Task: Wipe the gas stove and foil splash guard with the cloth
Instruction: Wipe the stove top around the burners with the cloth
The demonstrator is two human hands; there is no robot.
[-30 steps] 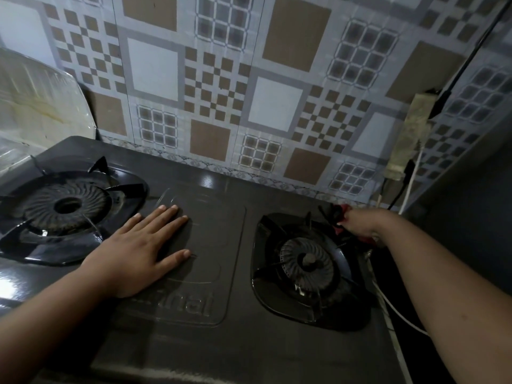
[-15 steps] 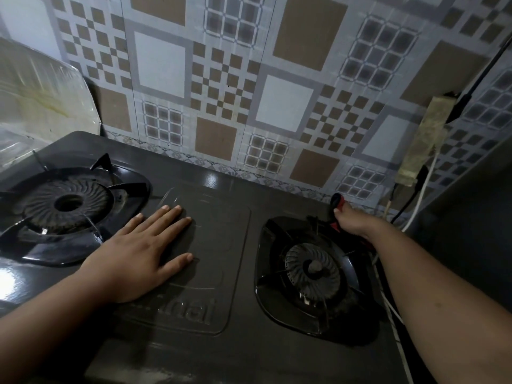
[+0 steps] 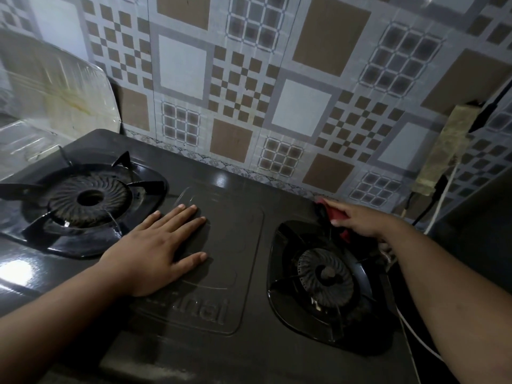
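Observation:
A black two-burner gas stove (image 3: 249, 195) fills the lower view, with one burner at left (image 3: 88, 199) and one at right (image 3: 325, 274). My left hand (image 3: 155, 250) lies flat, fingers spread, on the stove's middle panel. My right hand (image 3: 360, 221) presses a red and black cloth (image 3: 333, 213) onto the stove's back edge, just behind the right burner. Most of the cloth is hidden under the hand. A shiny foil splash guard (image 3: 55, 90) stands at the far left behind the left burner, with yellowish stains on it.
A patterned tiled wall (image 3: 277, 92) rises right behind the stove. A grimy power strip (image 3: 440, 151) hangs on the wall at right, with black and white cables (image 3: 443, 195) dropping past the stove's right side.
My right hand has slid the cloth along the stove's back edge to the left, away from the right corner. My left hand has stayed flat on the middle panel.

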